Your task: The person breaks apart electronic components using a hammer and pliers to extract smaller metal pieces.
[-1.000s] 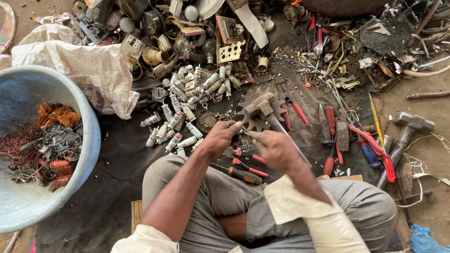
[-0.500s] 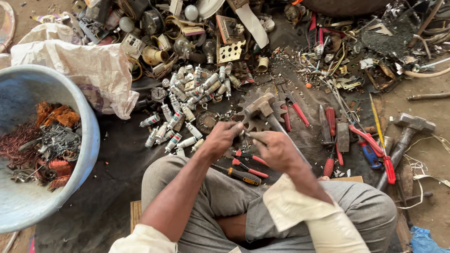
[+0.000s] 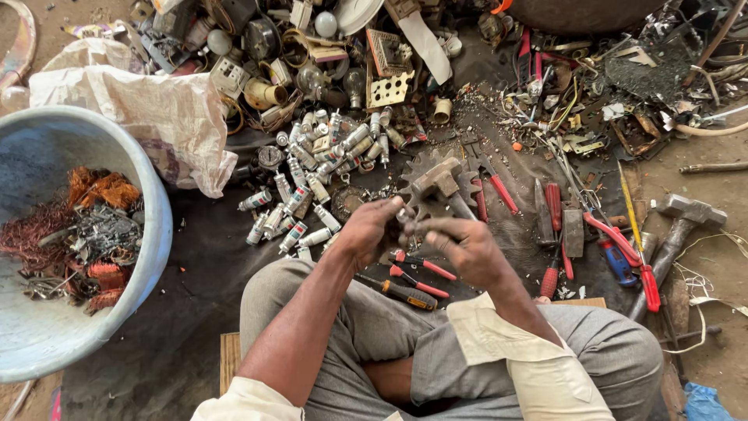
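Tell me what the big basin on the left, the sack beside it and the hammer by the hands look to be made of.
Basin: probably plastic, pale blue, scuffed matte wall with a thick rolled rim.
Sack: looks like woven plastic fabric, off-white, creased and limp, with a fine weave.
Hammer just beyond the left hand and right hand: metal head, dull grey-brown, apparently worn or rusty; its handle material is unclear.

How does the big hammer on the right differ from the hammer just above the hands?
The big hammer lies far right on bare ground, its whole handle showing; the hammer above the hands rests on a toothed gear, its handle partly hidden behind the right hand. Both have grey metal heads.
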